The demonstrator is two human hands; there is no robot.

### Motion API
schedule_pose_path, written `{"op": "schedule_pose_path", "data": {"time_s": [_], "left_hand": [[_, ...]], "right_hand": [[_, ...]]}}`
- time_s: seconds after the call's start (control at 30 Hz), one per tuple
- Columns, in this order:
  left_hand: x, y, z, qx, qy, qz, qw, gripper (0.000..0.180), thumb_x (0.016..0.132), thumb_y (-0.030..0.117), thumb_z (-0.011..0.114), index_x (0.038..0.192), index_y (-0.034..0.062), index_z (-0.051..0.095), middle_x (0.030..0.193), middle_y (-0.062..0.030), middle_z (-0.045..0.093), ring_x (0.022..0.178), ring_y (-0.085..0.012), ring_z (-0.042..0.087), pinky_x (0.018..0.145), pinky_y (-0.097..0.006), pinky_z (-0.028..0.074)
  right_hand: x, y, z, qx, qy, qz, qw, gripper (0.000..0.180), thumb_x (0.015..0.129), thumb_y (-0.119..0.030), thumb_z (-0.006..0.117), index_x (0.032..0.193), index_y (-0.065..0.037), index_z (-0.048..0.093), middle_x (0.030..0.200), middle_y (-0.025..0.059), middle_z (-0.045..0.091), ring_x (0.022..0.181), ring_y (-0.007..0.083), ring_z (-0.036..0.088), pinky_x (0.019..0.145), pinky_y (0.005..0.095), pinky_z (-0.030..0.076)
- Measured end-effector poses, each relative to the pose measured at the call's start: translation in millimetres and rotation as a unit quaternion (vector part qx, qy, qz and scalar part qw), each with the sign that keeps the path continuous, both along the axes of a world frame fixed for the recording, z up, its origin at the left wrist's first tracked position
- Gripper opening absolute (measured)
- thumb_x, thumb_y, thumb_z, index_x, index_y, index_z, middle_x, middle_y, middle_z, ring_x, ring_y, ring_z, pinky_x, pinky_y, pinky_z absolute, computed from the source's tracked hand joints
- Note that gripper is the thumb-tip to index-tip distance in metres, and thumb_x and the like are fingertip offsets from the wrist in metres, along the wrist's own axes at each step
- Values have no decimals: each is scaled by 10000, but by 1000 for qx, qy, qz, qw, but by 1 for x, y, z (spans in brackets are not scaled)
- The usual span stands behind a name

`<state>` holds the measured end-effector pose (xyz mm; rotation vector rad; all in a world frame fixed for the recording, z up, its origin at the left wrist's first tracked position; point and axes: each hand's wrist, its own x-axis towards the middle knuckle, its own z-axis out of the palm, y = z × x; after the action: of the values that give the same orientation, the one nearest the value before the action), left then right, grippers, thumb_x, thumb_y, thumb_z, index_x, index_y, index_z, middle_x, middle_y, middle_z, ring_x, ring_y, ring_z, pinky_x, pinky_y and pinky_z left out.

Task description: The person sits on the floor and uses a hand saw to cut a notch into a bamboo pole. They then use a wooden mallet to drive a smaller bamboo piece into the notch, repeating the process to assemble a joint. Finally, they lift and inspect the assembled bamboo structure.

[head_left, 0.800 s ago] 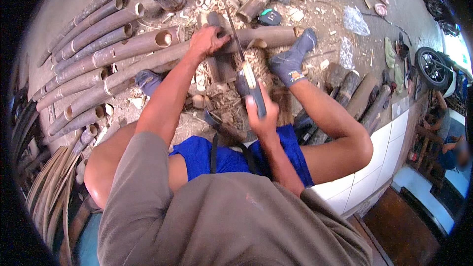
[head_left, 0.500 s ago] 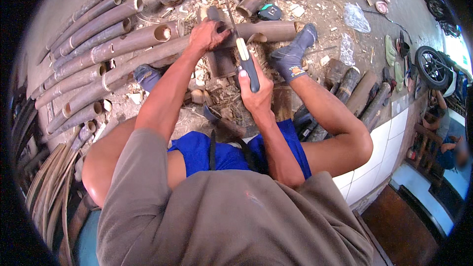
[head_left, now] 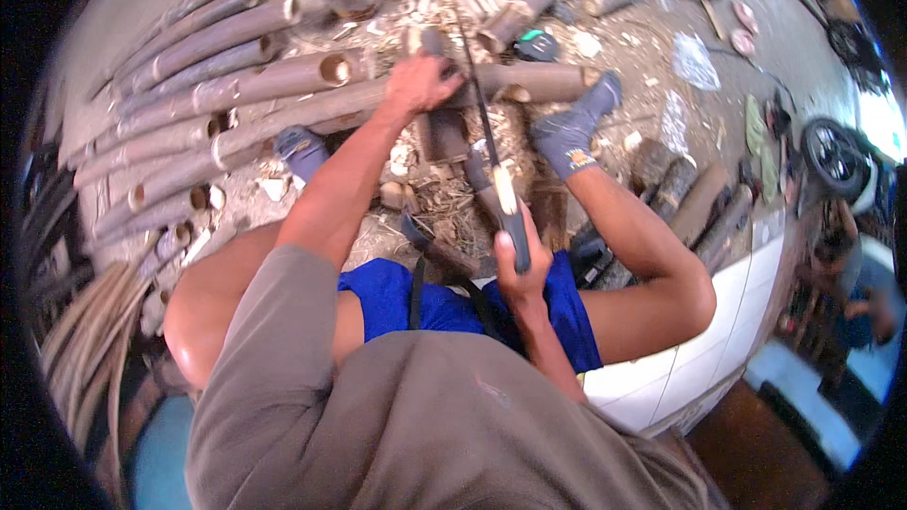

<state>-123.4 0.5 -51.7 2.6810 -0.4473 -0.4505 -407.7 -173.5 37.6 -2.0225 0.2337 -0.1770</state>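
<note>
Head view: right hand (head_left: pixel 524 260) grips the saw (head_left: pixel 506 191); left hand (head_left: pixel 424 85) curls on the bamboo pole (head_left: pixel 546 83), grip unclear.
The blade (head_left: pixel 480 99) crosses the pole between 2 socked feet (head_left: pixel 574 127), well apart from the floor's tiled lower-right edge (head_left: pixel 675 373).

- My left hand (head_left: pixel 422 85) is on the pole (head_left: pixel 550 82), which lies crosswise before me.
- My right hand (head_left: pixel 529 260) is nearer my body, around the handle of the saw (head_left: pixel 506 191).
- The saw points away from me, its blade crossing the line of the pole just right of my left hand.
- My right foot (head_left: pixel 576 127) is at the pole's right end; my left foot (head_left: pixel 302 153) is on its near side, farther left.
- Beyond the pole, right of the blade, lies a tape measure (head_left: pixel 537 44).
- More poles (head_left: pixel 217 33) lie to my left, strips (head_left: pixel 90 349) nearer me.
- Right of everything here stands a wheel (head_left: pixel 836 159).
</note>
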Motion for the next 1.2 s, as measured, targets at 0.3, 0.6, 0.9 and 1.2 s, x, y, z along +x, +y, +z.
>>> {"op": "schedule_pose_path", "data": {"time_s": [0.3,0.6,0.9,1.2], "left_hand": [[-8,35,-19,-124,-80,-90,985,633,883,560,675,1312,96,645,1313,-224,621,1305,-391,521,1087,-515,437],[-48,171,29,127,-73,-50,988,925,684,477,871,1444,116,488,1392,-144,549,1355,-337,496,1087,-566,414],[-42,159,17,118,-65,-41,990,902,593,363,904,1375,119,527,1333,-111,584,1296,-341,523,1064,-591,419],[-35,39,15,60,-90,-64,992,897,579,448,906,1346,141,557,1318,-113,577,1305,-341,515,1063,-564,410]], "right_hand": [[92,16,11,91,20,-45,995,490,995,-239,605,1378,65,582,977,164,726,803,206,679,727,371,546],[31,-2,59,99,-24,-68,993,553,998,-285,562,1416,78,547,829,75,670,592,107,559,552,276,471],[13,-17,38,94,-36,-72,992,556,969,-238,585,1385,128,542,1115,218,711,950,242,700,863,358,556],[14,-9,22,82,-35,-57,994,547,973,-219,594,1375,148,537,1227,276,682,1135,331,680,999,404,514]]}}
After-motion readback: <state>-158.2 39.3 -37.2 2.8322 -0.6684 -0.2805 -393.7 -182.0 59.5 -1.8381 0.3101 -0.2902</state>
